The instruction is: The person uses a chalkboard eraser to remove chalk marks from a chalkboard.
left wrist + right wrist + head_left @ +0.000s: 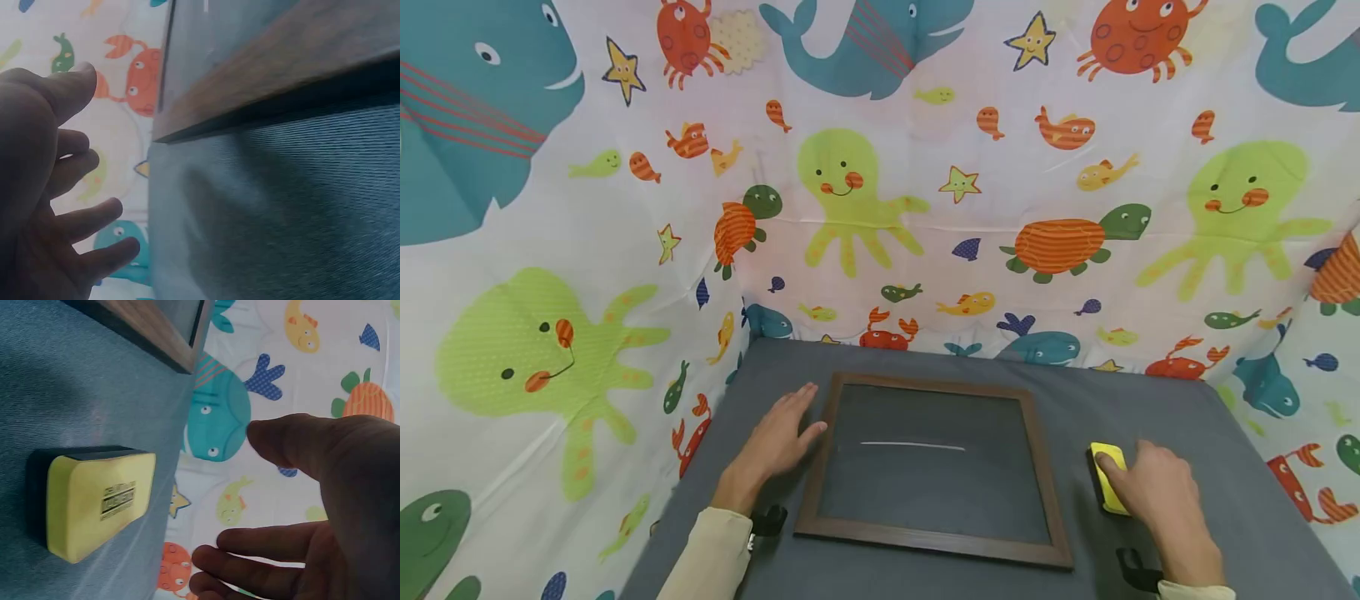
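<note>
A small chalkboard point(936, 462) in a brown wooden frame point(925, 535) lies flat on the table, with a thin white line point(912, 445) across its surface. Just outside the frame's left side is my left hand point(781, 440), its fingers extended and nothing in it; the left wrist view shows its fingers point(94, 225) spread. My right hand point(1168, 492) hovers beside a yellow chalkboard eraser point(1111, 498) with a dark underside. In the right wrist view a gap separates the eraser point(103, 500) from the thumb point(281, 440) and loosely extended fingers.
Dark grey cloth point(925, 575) covers the table. Around its back and both sides hangs a white curtain point(910, 208) printed with sea animals. Dark straps point(769, 521) sit at both wrists.
</note>
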`<state>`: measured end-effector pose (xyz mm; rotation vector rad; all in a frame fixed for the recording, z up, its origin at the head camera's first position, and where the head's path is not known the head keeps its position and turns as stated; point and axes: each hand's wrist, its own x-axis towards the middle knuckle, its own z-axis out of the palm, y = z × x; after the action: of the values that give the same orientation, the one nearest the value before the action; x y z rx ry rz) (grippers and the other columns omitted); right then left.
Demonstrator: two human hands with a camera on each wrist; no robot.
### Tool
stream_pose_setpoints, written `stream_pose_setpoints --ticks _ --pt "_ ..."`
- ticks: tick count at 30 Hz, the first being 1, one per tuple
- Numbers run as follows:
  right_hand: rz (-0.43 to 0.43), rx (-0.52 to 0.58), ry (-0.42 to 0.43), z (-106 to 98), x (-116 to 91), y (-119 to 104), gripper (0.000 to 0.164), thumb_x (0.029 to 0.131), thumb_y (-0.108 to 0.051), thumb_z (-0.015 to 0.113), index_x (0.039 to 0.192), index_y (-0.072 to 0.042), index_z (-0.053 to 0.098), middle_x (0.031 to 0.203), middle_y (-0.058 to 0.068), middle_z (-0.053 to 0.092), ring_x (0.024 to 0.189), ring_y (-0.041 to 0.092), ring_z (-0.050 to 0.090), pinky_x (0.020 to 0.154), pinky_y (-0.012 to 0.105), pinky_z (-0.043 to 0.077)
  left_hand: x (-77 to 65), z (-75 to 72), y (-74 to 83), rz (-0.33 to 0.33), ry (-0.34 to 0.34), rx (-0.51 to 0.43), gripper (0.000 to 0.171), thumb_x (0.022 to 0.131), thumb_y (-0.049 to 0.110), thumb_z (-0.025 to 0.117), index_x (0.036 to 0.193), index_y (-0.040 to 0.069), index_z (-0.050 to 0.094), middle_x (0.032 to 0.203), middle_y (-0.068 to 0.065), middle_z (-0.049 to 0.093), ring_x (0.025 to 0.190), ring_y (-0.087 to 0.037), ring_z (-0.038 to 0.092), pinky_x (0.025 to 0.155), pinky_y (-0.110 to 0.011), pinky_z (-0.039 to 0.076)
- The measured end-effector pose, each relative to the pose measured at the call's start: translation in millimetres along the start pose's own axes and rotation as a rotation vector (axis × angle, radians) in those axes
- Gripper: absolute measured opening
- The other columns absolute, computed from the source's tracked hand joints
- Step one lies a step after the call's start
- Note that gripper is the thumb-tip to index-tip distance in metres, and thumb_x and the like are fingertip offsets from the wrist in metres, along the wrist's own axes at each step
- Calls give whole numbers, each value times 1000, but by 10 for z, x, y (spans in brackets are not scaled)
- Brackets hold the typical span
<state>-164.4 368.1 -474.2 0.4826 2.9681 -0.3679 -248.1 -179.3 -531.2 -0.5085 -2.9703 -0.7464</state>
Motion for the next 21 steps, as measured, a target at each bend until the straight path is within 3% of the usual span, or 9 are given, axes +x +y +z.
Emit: stream_pose_setpoints --ticks 5,9,14,21 --pt "18 -18 -66 83 59 58 99 89 -67 59 125 24 49 115 44 55 100 58 56 80 63 50 -31 84 -62 -15 -25 1 73 100 44 61 160 17 29 166 -3 29 150 -39 29 117 -62 28" --pt "58 -23 -84 177 88 90 92 88 -65 62 114 23 54 97 36 60 85 45 60 72 54 51 -42 140 -76 -2 -56 -2 72 99 41 62 160 17 30 165 -3 29 149 -42 29 114 -66 29" --pt "115 6 -96 282 95 97 80 88 -61 64 103 17 58 80 21 57 72 32 54 60 40 45 -46 211 -84 19 -89 -6 70 100 37 62 160 16 32 166 -3 29 149 -43 29 109 -71 31" --pt "120 2 -80 376 106 125 73 89 -59 65 93 13 59 74 17 53 67 29 52 57 36 42 -13 295 -95 34 -123 0 68 101 35 60 160 19 30 166 0 26 149 -42 28 108 -73 30"
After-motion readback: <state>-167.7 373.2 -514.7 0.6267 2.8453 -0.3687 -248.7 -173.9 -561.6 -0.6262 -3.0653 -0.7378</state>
